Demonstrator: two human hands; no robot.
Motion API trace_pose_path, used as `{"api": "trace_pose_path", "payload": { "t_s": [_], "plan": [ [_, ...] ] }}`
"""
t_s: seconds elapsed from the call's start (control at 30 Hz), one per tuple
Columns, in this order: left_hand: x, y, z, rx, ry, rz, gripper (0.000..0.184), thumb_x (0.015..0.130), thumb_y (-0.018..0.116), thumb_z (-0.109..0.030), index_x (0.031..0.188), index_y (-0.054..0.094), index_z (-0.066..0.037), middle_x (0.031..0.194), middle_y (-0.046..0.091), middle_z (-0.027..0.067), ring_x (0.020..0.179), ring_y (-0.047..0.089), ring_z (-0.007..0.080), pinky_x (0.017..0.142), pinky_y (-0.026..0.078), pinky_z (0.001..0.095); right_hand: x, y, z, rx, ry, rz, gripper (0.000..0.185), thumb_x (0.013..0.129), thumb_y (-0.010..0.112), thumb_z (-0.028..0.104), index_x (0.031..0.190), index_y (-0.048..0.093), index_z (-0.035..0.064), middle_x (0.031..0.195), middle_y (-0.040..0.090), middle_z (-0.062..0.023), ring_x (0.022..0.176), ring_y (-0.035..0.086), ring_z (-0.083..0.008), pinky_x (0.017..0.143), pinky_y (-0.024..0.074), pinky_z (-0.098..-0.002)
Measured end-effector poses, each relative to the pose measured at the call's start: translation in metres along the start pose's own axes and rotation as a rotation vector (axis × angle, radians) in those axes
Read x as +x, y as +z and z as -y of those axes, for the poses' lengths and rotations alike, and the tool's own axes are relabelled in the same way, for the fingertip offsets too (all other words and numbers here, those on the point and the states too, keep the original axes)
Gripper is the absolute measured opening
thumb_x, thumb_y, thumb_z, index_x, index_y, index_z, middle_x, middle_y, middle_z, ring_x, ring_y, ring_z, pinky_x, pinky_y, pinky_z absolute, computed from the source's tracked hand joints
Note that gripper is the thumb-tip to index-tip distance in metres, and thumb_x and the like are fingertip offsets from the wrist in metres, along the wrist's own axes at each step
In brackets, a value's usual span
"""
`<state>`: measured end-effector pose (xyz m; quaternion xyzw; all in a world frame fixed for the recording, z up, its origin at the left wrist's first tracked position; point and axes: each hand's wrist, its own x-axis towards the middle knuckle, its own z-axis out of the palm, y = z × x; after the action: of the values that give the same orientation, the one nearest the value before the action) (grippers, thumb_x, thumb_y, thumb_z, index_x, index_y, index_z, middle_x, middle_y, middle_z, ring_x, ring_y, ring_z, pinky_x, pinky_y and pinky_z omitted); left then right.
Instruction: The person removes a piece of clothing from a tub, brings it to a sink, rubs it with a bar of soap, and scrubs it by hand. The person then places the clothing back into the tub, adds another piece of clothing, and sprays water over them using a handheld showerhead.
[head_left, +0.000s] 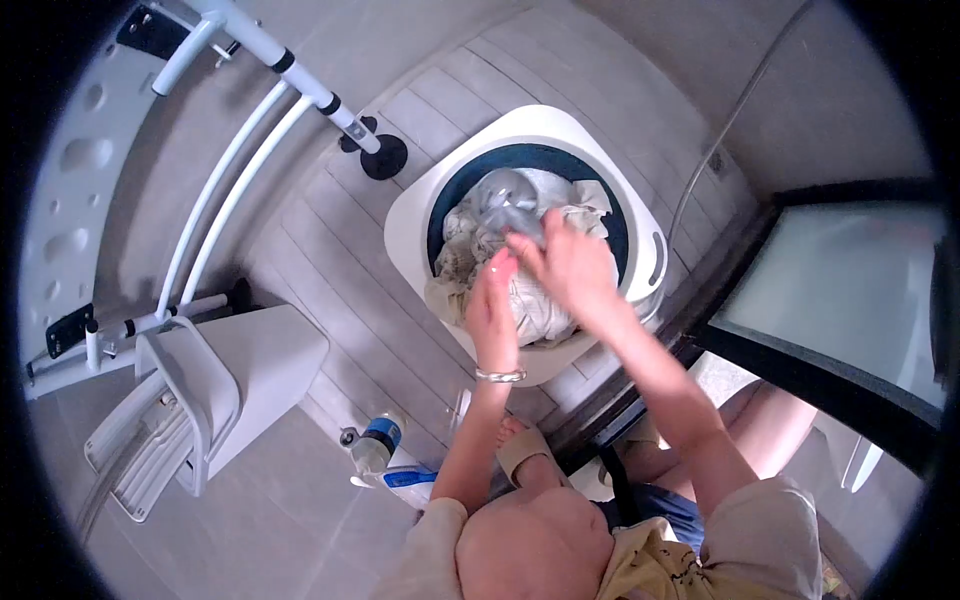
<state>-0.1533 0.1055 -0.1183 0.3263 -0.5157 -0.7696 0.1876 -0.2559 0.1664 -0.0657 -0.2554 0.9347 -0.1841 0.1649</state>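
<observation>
A white tub point(412, 215) with a dark teal inner drum point(622, 245) stands on the floor, filled with pale, crumpled laundry point(540, 305). On top of the cloth lies a shiny, grey, see-through plastic piece point(508, 190), perhaps a bag; its exact kind is unclear. My right hand point(572, 265) reaches in from the right, thumb and fingers closed about the plastic's near end. Just left of it, my left hand point(490, 308) hovers over the laundry, fingers stretched upward and nothing visible in them. A silver bangle point(500, 377) circles my left wrist.
A white metal frame point(250, 35) on a black rubber foot point(384, 157) stands at the left. Below it sits a white bin-like container point(265, 375). Bottles point(375, 445) and a blue brush point(408, 478) lie near my foot. A black-edged glass panel point(840, 280) borders the right.
</observation>
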Motion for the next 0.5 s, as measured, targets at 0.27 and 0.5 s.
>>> {"api": "trace_pose_path", "payload": {
  "t_s": [0.27,0.5],
  "plan": [
    [-0.002,-0.02,0.004,-0.515,-0.38,-0.008,0.054,0.091,0.028,-0.05,0.092,0.054,-0.003,0.089,0.061,0.009,0.083,0.056,0.0178,0.074,0.044,0.0261,-0.064,0.031,0.005,0.239,-0.429,-0.021,0.034,0.086,0.046,0.028,0.098,0.051,-0.0026,0.092,0.053,-0.0211,0.079,0.059,-0.0334,0.064,0.0494,-0.0425],
    [-0.004,-0.047,0.0,-0.525,-0.455,-0.098,0.054,0.085,0.033,-0.059,0.078,0.051,-0.008,0.049,0.046,0.0026,0.042,0.044,0.014,0.04,0.037,0.0269,-0.025,0.043,-0.032,-0.08,-0.476,-0.288,0.048,0.062,0.068,0.037,0.101,0.056,0.0111,0.101,0.052,-0.0113,0.095,0.051,-0.0283,0.08,0.0414,-0.0455]
  ]
}}
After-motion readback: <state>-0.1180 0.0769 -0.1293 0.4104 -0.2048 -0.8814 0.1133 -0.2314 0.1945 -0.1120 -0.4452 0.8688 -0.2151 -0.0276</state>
